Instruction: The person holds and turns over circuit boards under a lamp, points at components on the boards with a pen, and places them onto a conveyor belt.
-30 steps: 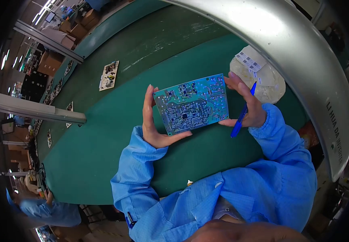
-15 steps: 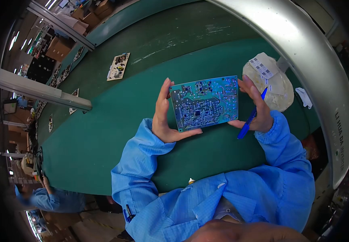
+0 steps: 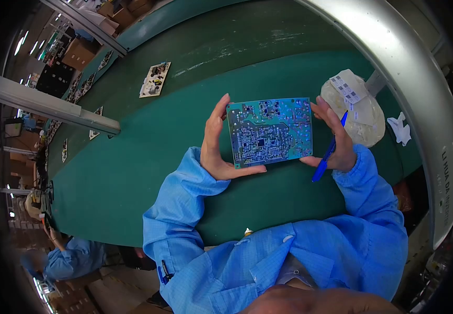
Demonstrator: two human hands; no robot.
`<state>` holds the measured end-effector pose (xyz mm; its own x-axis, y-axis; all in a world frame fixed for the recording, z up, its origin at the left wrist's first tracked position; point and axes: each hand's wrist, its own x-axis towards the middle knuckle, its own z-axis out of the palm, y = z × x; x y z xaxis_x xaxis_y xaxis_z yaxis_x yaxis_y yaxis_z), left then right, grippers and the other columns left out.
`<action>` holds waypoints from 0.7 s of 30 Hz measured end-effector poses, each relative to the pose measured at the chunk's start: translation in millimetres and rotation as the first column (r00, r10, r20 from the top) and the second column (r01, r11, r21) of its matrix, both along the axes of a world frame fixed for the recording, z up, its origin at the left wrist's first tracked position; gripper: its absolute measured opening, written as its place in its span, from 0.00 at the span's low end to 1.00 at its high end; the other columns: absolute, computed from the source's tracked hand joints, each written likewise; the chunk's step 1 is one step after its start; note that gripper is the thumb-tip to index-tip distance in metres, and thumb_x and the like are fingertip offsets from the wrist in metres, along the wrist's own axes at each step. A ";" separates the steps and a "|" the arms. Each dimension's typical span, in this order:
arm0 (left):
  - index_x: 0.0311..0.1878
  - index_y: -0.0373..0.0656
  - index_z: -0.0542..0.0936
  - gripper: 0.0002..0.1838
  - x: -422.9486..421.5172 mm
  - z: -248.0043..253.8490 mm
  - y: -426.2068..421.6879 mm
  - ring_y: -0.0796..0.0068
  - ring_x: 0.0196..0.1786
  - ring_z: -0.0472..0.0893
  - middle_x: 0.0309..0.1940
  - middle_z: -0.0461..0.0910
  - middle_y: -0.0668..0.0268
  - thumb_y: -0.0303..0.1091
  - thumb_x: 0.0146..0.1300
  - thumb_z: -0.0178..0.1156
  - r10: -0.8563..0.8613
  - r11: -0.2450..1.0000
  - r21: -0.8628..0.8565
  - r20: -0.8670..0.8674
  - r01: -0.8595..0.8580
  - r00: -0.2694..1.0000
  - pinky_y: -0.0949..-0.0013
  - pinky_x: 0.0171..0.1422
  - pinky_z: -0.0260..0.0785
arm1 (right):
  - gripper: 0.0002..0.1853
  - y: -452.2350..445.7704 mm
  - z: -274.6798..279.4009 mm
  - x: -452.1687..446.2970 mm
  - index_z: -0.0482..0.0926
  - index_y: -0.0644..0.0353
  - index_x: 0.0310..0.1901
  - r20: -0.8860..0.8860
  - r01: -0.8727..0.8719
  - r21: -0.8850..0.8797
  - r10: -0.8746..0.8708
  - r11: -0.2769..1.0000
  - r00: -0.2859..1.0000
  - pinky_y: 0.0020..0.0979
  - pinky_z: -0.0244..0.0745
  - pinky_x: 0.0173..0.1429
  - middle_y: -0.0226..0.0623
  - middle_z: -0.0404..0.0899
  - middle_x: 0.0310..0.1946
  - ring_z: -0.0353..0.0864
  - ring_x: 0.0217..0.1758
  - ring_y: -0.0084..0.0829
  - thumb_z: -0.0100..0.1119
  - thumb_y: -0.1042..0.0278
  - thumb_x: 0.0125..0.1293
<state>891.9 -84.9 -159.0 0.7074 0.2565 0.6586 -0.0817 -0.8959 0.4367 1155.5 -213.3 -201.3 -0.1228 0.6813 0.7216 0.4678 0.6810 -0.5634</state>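
A circuit board (image 3: 271,132) is held up over the green mat, its solder side with many small parts facing me. My left hand (image 3: 217,144) grips its left edge, the thumb along the bottom corner and the fingers at the upper corner. At the right edge, my right hand (image 3: 341,141) holds the board between thumb and fingers. A blue pen (image 3: 327,157) is also tucked in my right hand, slanting across the palm. The fingertips behind the board are hidden.
Another board (image 3: 155,80) lies on the dark belt (image 3: 210,47) beyond the mat (image 3: 122,172). Right of my hands sits a round whitish pad (image 3: 359,123) with a printed label sheet (image 3: 347,88), near a crumpled white scrap (image 3: 399,129). A co-worker (image 3: 75,259) is at far left.
The board has turned slightly, its left edge now more upright, and sits a little further right in view. Both hands keep their hold. The surroundings shift slightly with the camera.
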 end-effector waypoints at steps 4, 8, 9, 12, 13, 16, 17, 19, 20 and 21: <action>0.73 0.58 0.34 0.74 1.4 0.5 0.8 0.44 0.68 0.61 0.69 0.47 0.37 0.47 0.30 0.82 0.002 1.000 -0.010 -0.006 -0.002 1.000 0.48 0.67 0.57 | 0.59 0.0 -2.6 2.6 0.44 0.54 0.71 -0.004 -0.004 -0.020 0.003 1.000 1.000 0.51 0.58 0.69 0.61 0.47 0.69 0.59 0.69 0.57 0.78 0.66 0.43; 0.73 0.54 0.34 0.74 5.4 1.6 -1.5 0.46 0.67 0.62 0.69 0.47 0.37 0.48 0.30 0.82 0.013 0.999 -0.038 -0.019 -0.013 1.000 0.50 0.68 0.55 | 0.59 -2.2 -1.9 7.7 0.44 0.55 0.71 -0.010 -0.010 -0.026 0.009 1.000 1.000 0.54 0.55 0.69 0.63 0.47 0.69 0.59 0.68 0.59 0.78 0.64 0.43; 0.73 0.53 0.34 0.74 6.5 2.0 -1.8 0.46 0.67 0.62 0.69 0.48 0.37 0.48 0.30 0.82 0.014 0.998 -0.053 -0.025 -0.016 1.000 0.50 0.68 0.55 | 0.59 -2.5 -0.7 8.7 0.44 0.55 0.71 -0.010 -0.008 -0.027 0.008 1.000 1.000 0.54 0.55 0.69 0.63 0.47 0.69 0.59 0.68 0.59 0.78 0.64 0.43; 0.73 0.51 0.35 0.74 9.9 6.0 -5.3 0.48 0.67 0.62 0.69 0.48 0.38 0.47 0.30 0.82 0.028 0.995 -0.091 -0.050 -0.033 0.998 0.51 0.69 0.54 | 0.59 -4.2 2.8 10.7 0.44 0.54 0.71 0.001 0.007 -0.003 -0.007 1.000 1.000 0.48 0.61 0.67 0.60 0.48 0.70 0.60 0.69 0.55 0.79 0.65 0.42; 0.73 0.51 0.35 0.74 10.7 5.8 -5.7 0.48 0.67 0.62 0.69 0.48 0.38 0.47 0.30 0.82 0.019 0.995 -0.094 -0.049 -0.023 0.999 0.51 0.69 0.54 | 0.59 -4.9 2.7 11.5 0.45 0.54 0.71 -0.007 0.006 -0.002 -0.006 1.000 1.000 0.48 0.61 0.67 0.60 0.48 0.70 0.60 0.69 0.54 0.79 0.65 0.42; 0.73 0.50 0.36 0.73 13.3 2.3 -3.9 0.49 0.68 0.61 0.70 0.48 0.41 0.47 0.32 0.81 0.026 0.987 -0.155 -0.081 -0.038 0.996 0.52 0.69 0.53 | 0.59 -5.0 1.9 13.9 0.46 0.54 0.71 -0.032 0.012 -0.003 -0.012 1.000 0.999 0.48 0.61 0.67 0.60 0.48 0.69 0.60 0.69 0.54 0.79 0.65 0.41; 0.73 0.49 0.37 0.72 13.6 0.0 -3.3 0.49 0.68 0.61 0.70 0.48 0.41 0.47 0.32 0.81 0.032 0.985 -0.167 -0.092 -0.047 0.995 0.52 0.70 0.53 | 0.59 -5.6 3.3 14.2 0.46 0.54 0.71 -0.050 0.001 0.003 -0.001 1.000 0.999 0.48 0.62 0.67 0.60 0.49 0.69 0.60 0.69 0.55 0.79 0.65 0.41; 0.73 0.46 0.38 0.71 13.9 -6.6 1.9 0.51 0.69 0.61 0.70 0.47 0.42 0.47 0.33 0.81 0.031 0.984 -0.174 -0.094 -0.047 0.995 0.54 0.70 0.53 | 0.58 -5.1 6.8 14.3 0.48 0.54 0.71 -0.070 0.004 -0.004 -0.004 1.000 0.998 0.48 0.63 0.66 0.60 0.48 0.69 0.61 0.68 0.55 0.80 0.65 0.40; 0.72 0.41 0.42 0.69 16.7 -9.9 1.3 0.52 0.70 0.60 0.70 0.49 0.44 0.47 0.32 0.81 0.031 0.977 -0.211 -0.053 -0.041 0.998 0.56 0.72 0.52 | 0.58 -5.1 5.9 14.8 0.48 0.53 0.71 -0.078 0.001 0.000 -0.001 1.000 0.997 0.47 0.63 0.66 0.60 0.48 0.70 0.61 0.68 0.55 0.80 0.65 0.40; 0.71 0.36 0.46 0.67 18.9 -11.9 0.3 0.53 0.71 0.58 0.70 0.50 0.47 0.48 0.32 0.81 0.035 0.968 -0.248 -0.014 -0.037 0.999 0.57 0.73 0.50 | 0.57 -5.3 5.3 14.8 0.50 0.55 0.70 -0.099 0.005 0.009 -0.004 1.000 0.995 0.47 0.64 0.66 0.59 0.49 0.69 0.62 0.67 0.55 0.80 0.65 0.40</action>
